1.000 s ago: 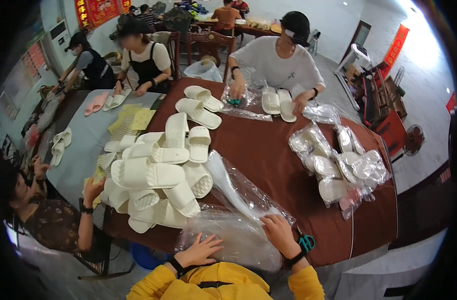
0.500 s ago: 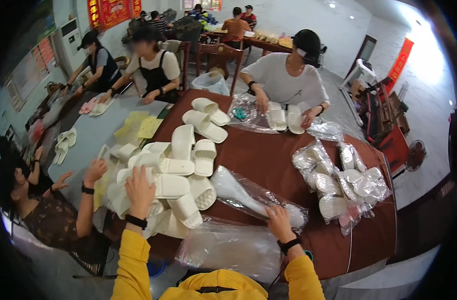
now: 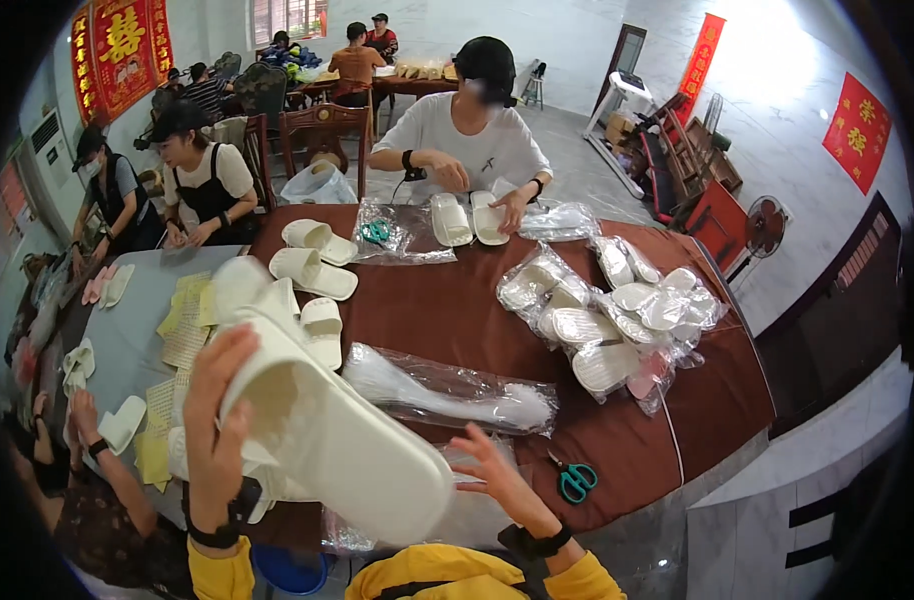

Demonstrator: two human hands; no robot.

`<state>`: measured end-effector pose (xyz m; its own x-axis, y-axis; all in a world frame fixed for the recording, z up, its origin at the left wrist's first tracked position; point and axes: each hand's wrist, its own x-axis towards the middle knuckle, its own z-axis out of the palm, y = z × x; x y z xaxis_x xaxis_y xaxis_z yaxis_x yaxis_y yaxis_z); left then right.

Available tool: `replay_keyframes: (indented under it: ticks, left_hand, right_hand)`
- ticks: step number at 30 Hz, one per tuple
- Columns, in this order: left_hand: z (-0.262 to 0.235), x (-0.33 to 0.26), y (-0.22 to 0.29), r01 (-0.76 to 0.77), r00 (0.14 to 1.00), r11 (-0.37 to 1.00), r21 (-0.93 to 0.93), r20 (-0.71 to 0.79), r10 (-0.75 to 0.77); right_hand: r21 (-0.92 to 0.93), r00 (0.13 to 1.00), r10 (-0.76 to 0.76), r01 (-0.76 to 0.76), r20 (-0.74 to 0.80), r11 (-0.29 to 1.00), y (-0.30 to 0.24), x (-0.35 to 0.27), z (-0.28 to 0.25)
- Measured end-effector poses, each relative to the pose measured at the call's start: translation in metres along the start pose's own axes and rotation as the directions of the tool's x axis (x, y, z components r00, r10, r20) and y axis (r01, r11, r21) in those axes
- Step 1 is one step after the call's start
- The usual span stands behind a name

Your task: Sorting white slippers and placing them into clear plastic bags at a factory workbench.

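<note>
A white slipper (image 3: 362,445) is raised close in front of me, tilted, with my left hand (image 3: 222,425) gripping it at its open-toed end. Behind its upper end shows another white slipper (image 3: 245,285), blurred; I cannot tell whether the same hand holds it. My right hand (image 3: 502,485) has its fingers spread beside the slipper's lower end and holds nothing. The raised slipper hides much of the slipper pile. Just beyond lies a long bundle of clear plastic bags (image 3: 447,390). Green-handled scissors (image 3: 577,482) rest right of my right hand.
Bagged slippers (image 3: 607,325) are heaped on the right of the brown-covered table (image 3: 407,300). Across it, a person in white (image 3: 467,140) handles a pair of slippers. Co-workers sit along the left, near yellow sheets (image 3: 182,325). A blue bucket (image 3: 289,570) stands below the near edge.
My left hand has lifted a slipper from the pile toward me. My right hand has let go of the plastic bag bundle and drawn back. The view has turned right, and the near scissors now show.
</note>
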<state>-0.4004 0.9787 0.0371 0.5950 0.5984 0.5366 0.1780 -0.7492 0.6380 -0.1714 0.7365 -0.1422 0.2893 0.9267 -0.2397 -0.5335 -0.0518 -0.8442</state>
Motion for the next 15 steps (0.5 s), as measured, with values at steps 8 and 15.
replay_keyframes:
  ticks: [8,15]
  left_hand:
    - [0.094,-0.063,-0.047,-0.039,0.837,0.964,-0.264,0.518,0.176]
    - [0.209,-0.181,-0.131,0.003,0.827,0.988,0.157,0.554,-0.090]
  right_hand:
    - [0.052,0.964,-0.072,0.088,-0.257,0.995,0.009,-0.045,-0.055]
    - [-0.907,0.868,-0.418,-0.083,-0.269,0.412,0.101,-0.035,-0.094]
